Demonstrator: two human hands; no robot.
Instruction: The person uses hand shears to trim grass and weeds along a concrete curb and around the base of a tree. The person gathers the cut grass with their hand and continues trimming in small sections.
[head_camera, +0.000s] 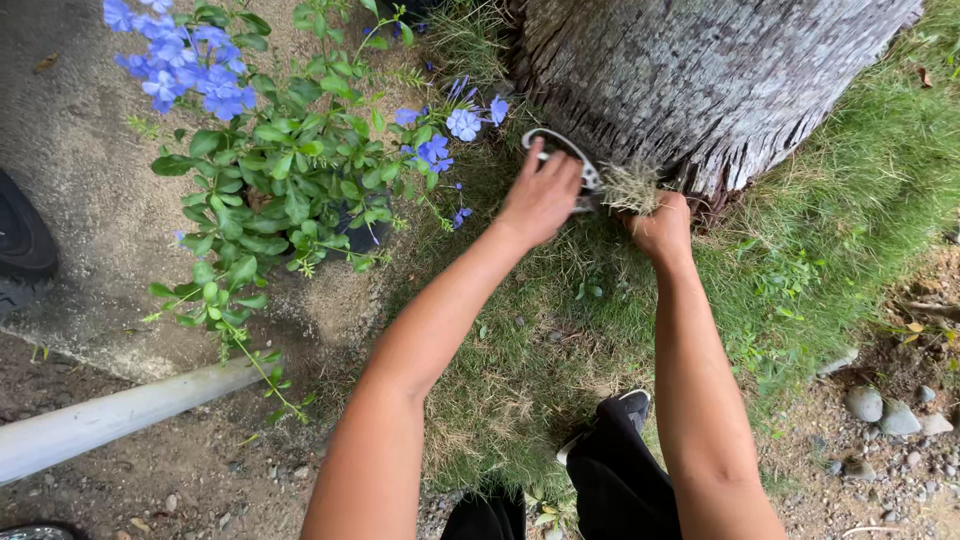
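While right hand clenches dry grass tuft beside tree trunk, left hand grips shears.

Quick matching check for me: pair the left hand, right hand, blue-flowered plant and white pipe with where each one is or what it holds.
Things:
1. left hand
2. right hand
3. blue-flowered plant
4. white pipe

Places or states:
A. lying on the ground at lower left
B. clutching a tuft of dry grass at the tree trunk
C. in a dark pot left of the trunk
D. closed on shears

Pairs: 1-D, 2-B, 3-C, 4-A
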